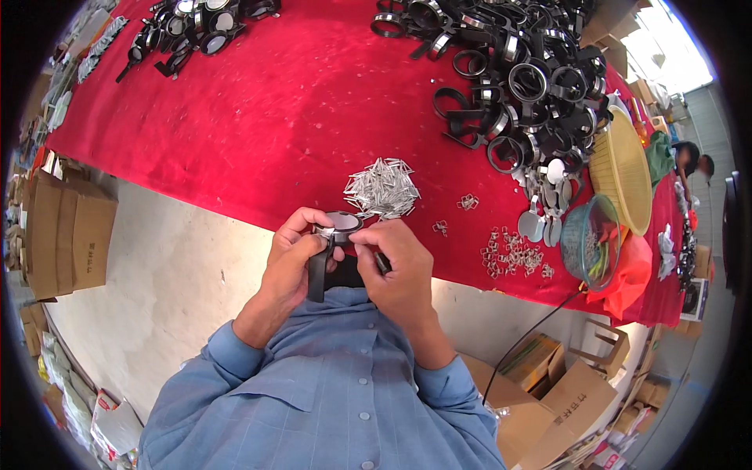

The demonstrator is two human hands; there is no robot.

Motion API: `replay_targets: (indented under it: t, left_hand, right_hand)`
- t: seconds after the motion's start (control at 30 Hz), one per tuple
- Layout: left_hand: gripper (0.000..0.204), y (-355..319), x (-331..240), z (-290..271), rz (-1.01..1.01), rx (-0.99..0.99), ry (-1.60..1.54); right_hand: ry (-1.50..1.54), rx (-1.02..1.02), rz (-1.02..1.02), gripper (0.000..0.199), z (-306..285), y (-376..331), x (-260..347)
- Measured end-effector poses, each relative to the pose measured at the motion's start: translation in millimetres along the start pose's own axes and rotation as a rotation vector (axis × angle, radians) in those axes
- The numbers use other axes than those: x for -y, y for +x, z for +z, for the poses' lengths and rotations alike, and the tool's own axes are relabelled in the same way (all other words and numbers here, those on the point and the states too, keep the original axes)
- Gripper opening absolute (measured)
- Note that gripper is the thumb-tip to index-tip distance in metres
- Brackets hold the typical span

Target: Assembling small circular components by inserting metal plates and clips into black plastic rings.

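Observation:
My left hand [288, 262] is closed around a watch [341, 222] with a round silver case and a pale disc in it. One black strap [316, 276] hangs down from the case beside my left thumb. My right hand [398, 270] is closed too, its thumb and forefinger pinched at the case's right edge. A slim dark thing [383, 263] shows between its curled fingers; its kind is hidden. Just beyond both hands, a heap of thin silver pins [382, 188] lies on the red-covered table [258, 117].
Small metal buckles [513, 254] lie to the right, near a teal see-through bowl [581, 243] and a yellow basket [623, 168]. Black-strapped watch cases [525, 82] are piled far right, others with pale discs [192, 27] far left. Cardboard boxes [69, 235] stand on the floor.

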State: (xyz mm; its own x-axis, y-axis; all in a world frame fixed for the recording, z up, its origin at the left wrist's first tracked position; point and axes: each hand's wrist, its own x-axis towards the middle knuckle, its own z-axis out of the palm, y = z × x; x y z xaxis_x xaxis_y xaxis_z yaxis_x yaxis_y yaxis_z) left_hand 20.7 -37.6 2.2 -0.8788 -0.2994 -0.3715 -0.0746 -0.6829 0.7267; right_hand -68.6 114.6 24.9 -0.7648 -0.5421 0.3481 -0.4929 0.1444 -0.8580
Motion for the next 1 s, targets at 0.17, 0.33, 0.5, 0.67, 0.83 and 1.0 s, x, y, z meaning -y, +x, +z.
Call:
replay_targets:
  t: [0.17,0.33,0.5,0.67,0.83,1.0]
  left_hand:
    - [0.023,1.4,3.2,0.0,-0.019,0.025,-0.004]
    - [0.025,0.7,3.9,10.7,0.002,-0.019,0.064]
    - [0.022,2.5,4.7,4.2,0.041,0.060,0.113]
    - [0.022,2.4,1.2,5.5,-0.124,0.119,-0.048]
    - [0.022,2.0,6.5,8.9,-0.160,0.125,-0.128]
    - [0.022,4.3,13.1,8.2,-0.029,0.070,-0.010]
  right_hand:
    - [0.078,0.013,0.046,0.019,7.8,-4.3,-1.7]
    - [0.087,0.038,0.071,0.025,9.3,-6.3,-4.7]
    - [0.044,0.075,0.070,0.028,2.3,-2.9,-1.1]
    - [-0.003,0.104,-0.042,0.027,-2.2,-2.5,-4.1]
    - [0.049,0.032,0.062,0.023,-1.5,-6.1,-1.0]
    - [0.287,-0.006,0.325,0.019,4.0,-10.3,0.5]
